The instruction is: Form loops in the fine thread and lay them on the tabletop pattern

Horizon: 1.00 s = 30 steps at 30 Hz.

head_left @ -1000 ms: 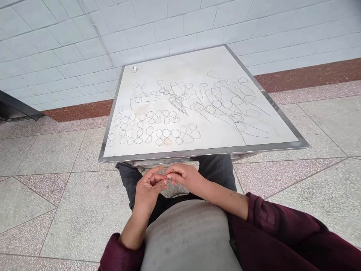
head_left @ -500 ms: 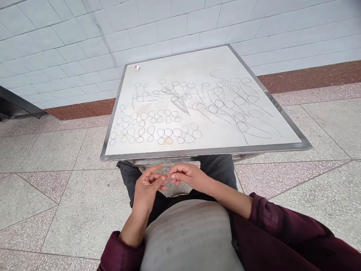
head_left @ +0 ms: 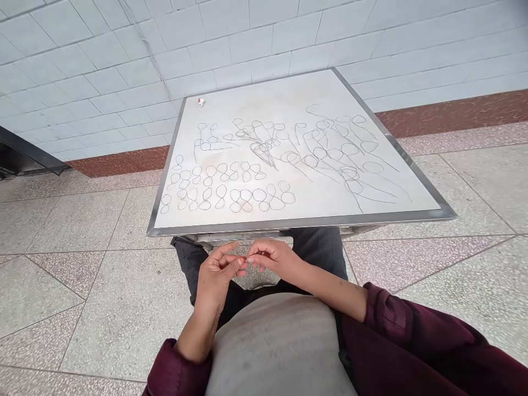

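Note:
Over my lap, just below the table's front edge, my left hand (head_left: 215,275) pinches with thumb and forefinger, its other fingers loosely raised. My right hand (head_left: 274,256) meets it tip to tip, thumb and forefinger also pressed together. A thin wire seems to run between the fingertips; most of it is hidden and too fine to follow. On the white table (head_left: 330,203) lie thin dark wire pieces. Several figure-eight loops (head_left: 246,201) are in rows at the front left. Single loops with long tails (head_left: 350,148) lie tangled across the middle and right.
A small white and red object (head_left: 201,102) sits at the table's far left corner. The metal rim (head_left: 297,223) borders the table close in front of my hands. Behind stands a white block wall (head_left: 256,33). Speckled tile floor (head_left: 103,308) surrounds the table.
My fingertips have come slightly closer together, the right hand's tips shifting a little at the pinch. The wire pieces on the table lie as before.

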Motion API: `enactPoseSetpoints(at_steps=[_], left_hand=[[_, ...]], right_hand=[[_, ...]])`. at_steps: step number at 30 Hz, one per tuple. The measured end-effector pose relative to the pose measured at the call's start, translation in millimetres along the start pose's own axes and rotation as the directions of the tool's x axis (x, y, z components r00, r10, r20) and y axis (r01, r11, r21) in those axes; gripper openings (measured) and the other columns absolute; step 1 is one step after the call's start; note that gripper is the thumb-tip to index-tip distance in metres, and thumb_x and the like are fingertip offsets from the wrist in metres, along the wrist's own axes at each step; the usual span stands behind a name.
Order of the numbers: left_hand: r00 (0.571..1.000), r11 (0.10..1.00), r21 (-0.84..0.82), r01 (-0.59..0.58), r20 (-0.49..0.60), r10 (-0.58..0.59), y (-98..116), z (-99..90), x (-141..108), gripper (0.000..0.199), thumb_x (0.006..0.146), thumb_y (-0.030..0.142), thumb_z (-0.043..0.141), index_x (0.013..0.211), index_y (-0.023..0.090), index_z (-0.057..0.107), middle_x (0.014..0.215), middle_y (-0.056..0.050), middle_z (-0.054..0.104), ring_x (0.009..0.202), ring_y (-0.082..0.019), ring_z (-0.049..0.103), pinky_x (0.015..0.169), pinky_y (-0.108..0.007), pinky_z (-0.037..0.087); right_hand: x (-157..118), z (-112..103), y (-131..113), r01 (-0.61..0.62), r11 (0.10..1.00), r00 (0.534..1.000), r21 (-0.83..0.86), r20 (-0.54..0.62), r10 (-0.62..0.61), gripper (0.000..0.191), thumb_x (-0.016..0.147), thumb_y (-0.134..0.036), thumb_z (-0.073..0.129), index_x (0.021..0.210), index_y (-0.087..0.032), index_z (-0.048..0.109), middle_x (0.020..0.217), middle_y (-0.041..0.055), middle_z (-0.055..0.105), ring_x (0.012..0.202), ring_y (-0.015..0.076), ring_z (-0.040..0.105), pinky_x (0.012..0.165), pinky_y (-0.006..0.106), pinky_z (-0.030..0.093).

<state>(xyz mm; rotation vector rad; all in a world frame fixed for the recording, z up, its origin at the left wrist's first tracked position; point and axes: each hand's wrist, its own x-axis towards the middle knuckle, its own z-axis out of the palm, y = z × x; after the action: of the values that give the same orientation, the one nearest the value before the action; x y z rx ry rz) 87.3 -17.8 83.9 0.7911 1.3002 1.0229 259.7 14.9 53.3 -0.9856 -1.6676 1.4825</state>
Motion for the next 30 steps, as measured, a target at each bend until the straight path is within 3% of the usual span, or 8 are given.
enactPoseSetpoints(at_steps=[5,8,12,20,30], left_hand=[[1.0,1.0,0.008,-0.005,0.001,0.005,-1.3,1.0,0.9,0.045,0.066,0.027,0.078,0.108,0.018,0.066,0.074,-0.001,0.071,0.071,-0.015,0.067,0.067,-0.027,0.054],[1.0,0.999,0.031,-0.016,0.004,0.016,-1.8,0.4,1.4,0.044,0.068,0.026,0.077,0.109,0.017,0.065,0.072,0.001,0.069,0.067,-0.013,0.064,0.067,-0.027,0.053],[1.0,0.999,0.038,-0.024,0.011,0.024,-1.4,-0.9,2.1,0.042,0.07,0.025,0.075,0.11,0.017,0.064,0.073,0.001,0.068,0.07,-0.013,0.063,0.069,-0.028,0.054],[0.998,0.998,0.005,0.067,0.006,-0.067,0.0,1.5,1.5,0.045,0.066,0.026,0.078,0.108,0.016,0.065,0.072,-0.001,0.069,0.068,-0.014,0.065,0.066,-0.027,0.053],[0.994,0.994,-0.033,0.108,-0.002,-0.108,-0.1,3.6,2.0,0.051,0.064,0.023,0.08,0.111,0.013,0.063,0.069,0.0,0.068,0.065,-0.012,0.065,0.068,-0.027,0.055]], right_hand=[[0.9,2.4,-2.1,0.098,0.975,0.993,-0.198,-0.046,-0.109,0.022,0.088,-0.036,0.059,0.072,-0.021,0.062,0.068,0.0003,0.055,0.065,0.0138,0.052,0.058,0.025,0.046],[0.3,0.1,-3.4,0.093,0.984,0.996,-0.154,0.01,-0.093,0.022,0.089,-0.037,0.056,0.075,-0.021,0.063,0.071,0.0005,0.056,0.062,0.0128,0.053,0.057,0.025,0.048],[-0.8,-5.0,-3.3,0.051,0.998,0.995,-0.035,0.084,-0.048,0.021,0.092,-0.037,0.051,0.092,-0.022,0.065,0.086,0.0018,0.059,0.058,0.0099,0.057,0.056,0.026,0.053],[0.7,-2.9,0.7,0.018,0.995,0.999,0.094,0.034,-0.021,0.02,0.087,-0.039,0.058,0.089,-0.022,0.067,0.081,0.0007,0.064,0.058,0.0108,0.061,0.053,0.024,0.053],[-3.2,9.9,7.6,-0.002,1.0,0.997,-0.001,-0.083,0.002,0.012,0.089,-0.03,0.054,0.082,-0.021,0.057,0.072,-0.0014,0.059,0.05,0.0107,0.058,0.051,0.027,0.053]])
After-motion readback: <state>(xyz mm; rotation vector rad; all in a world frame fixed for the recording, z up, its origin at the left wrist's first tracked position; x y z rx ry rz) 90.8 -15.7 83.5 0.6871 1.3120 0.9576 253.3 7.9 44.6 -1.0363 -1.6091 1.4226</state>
